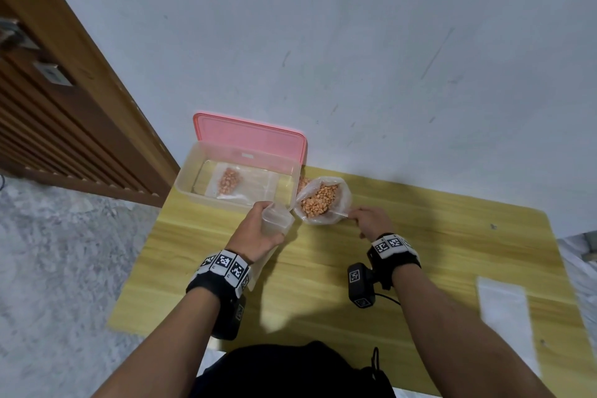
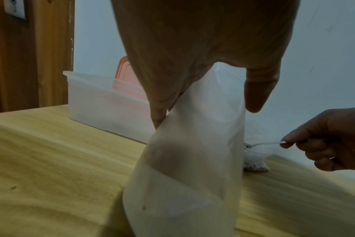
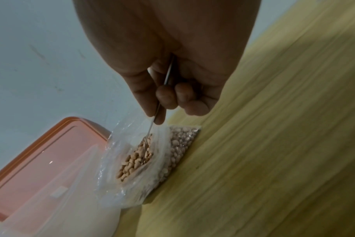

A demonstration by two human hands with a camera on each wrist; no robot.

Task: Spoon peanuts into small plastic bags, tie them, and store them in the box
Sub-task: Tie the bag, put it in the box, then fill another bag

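Note:
A big clear bag of peanuts (image 1: 321,200) (image 3: 136,160) stands open on the yellow table (image 1: 420,252), just right of the clear box (image 1: 200,171). My right hand (image 1: 371,220) (image 3: 168,89) pinches a metal spoon (image 1: 337,213) (image 2: 261,143) (image 3: 152,128) whose bowl is dipped among the peanuts. My left hand (image 1: 258,233) (image 2: 192,72) grips a small plastic bag (image 1: 276,220) (image 2: 192,160) by its mouth, held upright beside the big bag. The box holds one filled small bag (image 1: 229,182).
The pink lid (image 1: 252,139) (image 3: 51,157) leans against the wall behind the box. A flat spare plastic bag (image 1: 504,304) lies at the table's right side. A wooden door (image 1: 48,107) stands to the left; the table's left edge runs close to the box.

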